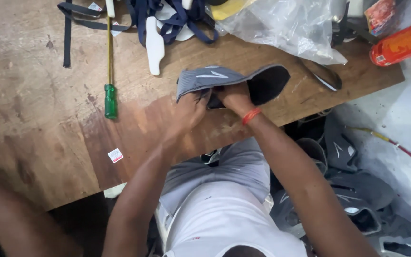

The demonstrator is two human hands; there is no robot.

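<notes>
Both hands meet at the table's near edge, and the grey upper (pixel 229 81) lies just past the fingertips, touching them. Its long axis runs left to right across the 2 hands, tilted a little: the ribbed grey end sits over the left hand (pixel 191 108), and the dark open end juts out beyond the right hand (pixel 234 97) to the right. The left hand is closed on the ribbed end from below, fingers curled up into the fabric. The right hand grips the middle, thumb under and fingers tucked inside the dark lining; an orange band (pixel 251 115) circles that wrist. Each hand is equally close to the piece, since both hold it, and it is lifted slightly off the table (pixel 34 109) rather than lying flat.

Left of the left hand, well apart, a green-handled screwdriver (pixel 110 71) lies with its shaft pointing away from the person. Beyond the hands are a white insert (pixel 154 45) and a tangle of navy straps (pixel 167 19).

For containers, 1 shows: a clear plastic bag (pixel 286 26) beyond and right of the right hand, crumpled and lying on its side; what it holds cannot be told, though something yellow shows at its left edge. Far right of it lies an orange can (pixel 403 45). Below the right arm, on the floor, a loose heap of more grey uppers (pixel 353 190) sits in no box or bin.
</notes>
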